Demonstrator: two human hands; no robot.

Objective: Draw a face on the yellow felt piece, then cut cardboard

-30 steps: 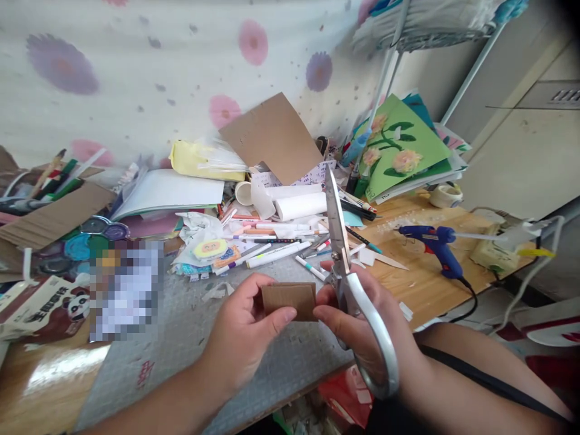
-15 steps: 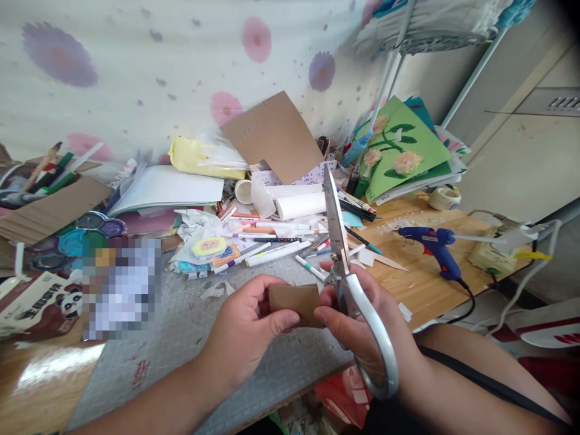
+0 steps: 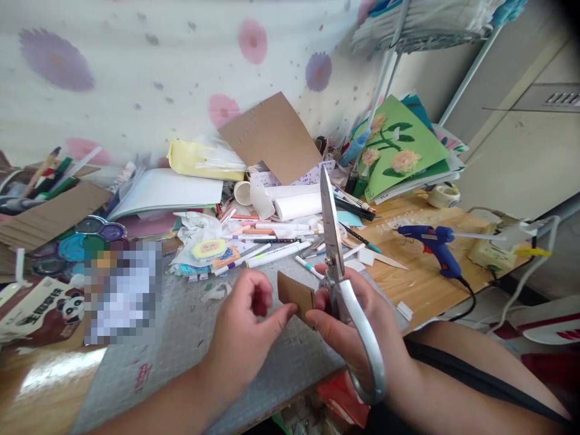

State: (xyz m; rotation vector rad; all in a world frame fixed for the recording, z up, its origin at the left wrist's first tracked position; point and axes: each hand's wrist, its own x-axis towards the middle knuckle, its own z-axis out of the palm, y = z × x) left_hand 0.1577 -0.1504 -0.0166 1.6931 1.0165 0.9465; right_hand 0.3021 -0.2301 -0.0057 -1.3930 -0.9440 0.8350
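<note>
A small folded-looking piece of brown cardboard [image 3: 294, 292] is pinched at its right end between the thumb and fingers of my right hand [image 3: 362, 320]. That same hand also grips large metal scissors [image 3: 333, 226], blades pointing up and silver handle below. Beside the cardboard's left side is my left hand [image 3: 247, 332]; its fingers curl loosely and stand apart from the thumb. The left thumb tip meets or nearly meets the cardboard's lower edge. Both hands are above a grey cutting mat [image 3: 181, 350].
Markers [image 3: 278, 254] and paper scraps are heaped behind my hands. A blue glue gun [image 3: 428, 238] rests at right, its cord trailing off the wooden table [image 3: 394, 272]. A large cardboard sheet [image 3: 274, 139] leans at the back. Paint pots [image 3: 72, 246] stand at left.
My left hand has let go of the cardboard, its fingers drawing off to the left. The cardboard has turned and tilted in my right hand, which still holds the scissors.
</note>
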